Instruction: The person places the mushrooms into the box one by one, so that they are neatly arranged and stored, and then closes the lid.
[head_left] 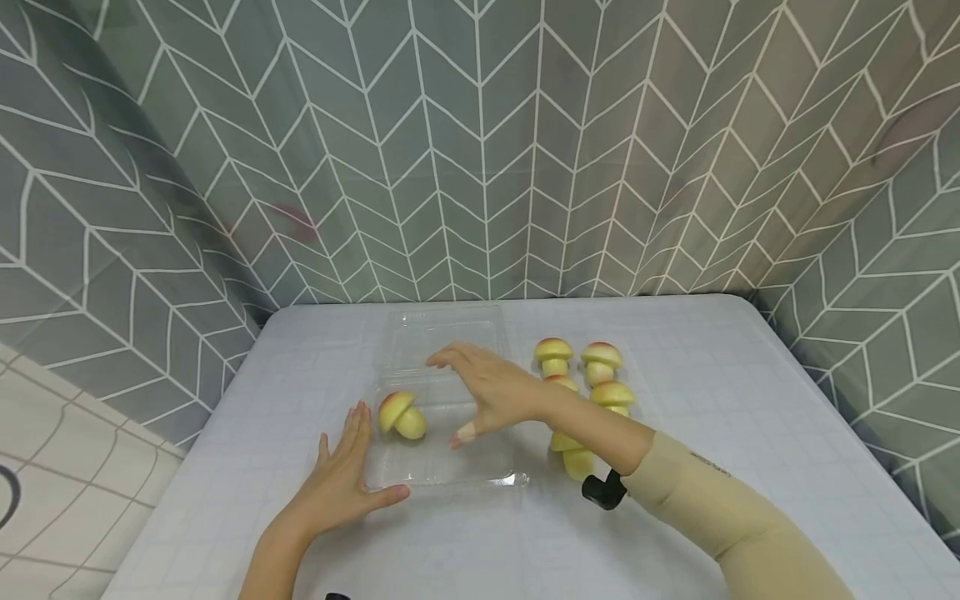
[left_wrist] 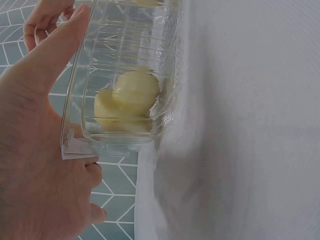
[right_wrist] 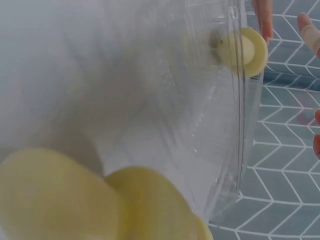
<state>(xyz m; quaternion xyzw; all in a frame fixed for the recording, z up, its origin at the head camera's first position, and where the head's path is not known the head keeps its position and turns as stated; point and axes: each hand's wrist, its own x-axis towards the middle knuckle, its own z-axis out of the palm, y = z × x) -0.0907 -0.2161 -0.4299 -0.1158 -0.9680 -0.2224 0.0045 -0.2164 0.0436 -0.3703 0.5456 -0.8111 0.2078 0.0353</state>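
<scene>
Fingers straight, your L hand (head_left: 339, 479) meets clear clamshell (head_left: 465, 461), ctr frame; R hand (head_left: 497, 388), fingers parted, hovers above; yellow mushroom (head_left: 405, 418) inside.

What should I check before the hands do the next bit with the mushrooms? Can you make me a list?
1. Lid open: ok, it lies back beyond the tray.
2. Left hand by the tray: ok, it's at the left side.
3. Right hand free: ok, it holds nothing above the tray.
4. Mushroom inside standing up: not ok, it lies on its side.
5. Room in the tray: ok, the right part looks bare.
6. Mushrooms outside all countable: cannot tell, the right arm covers some.
</scene>
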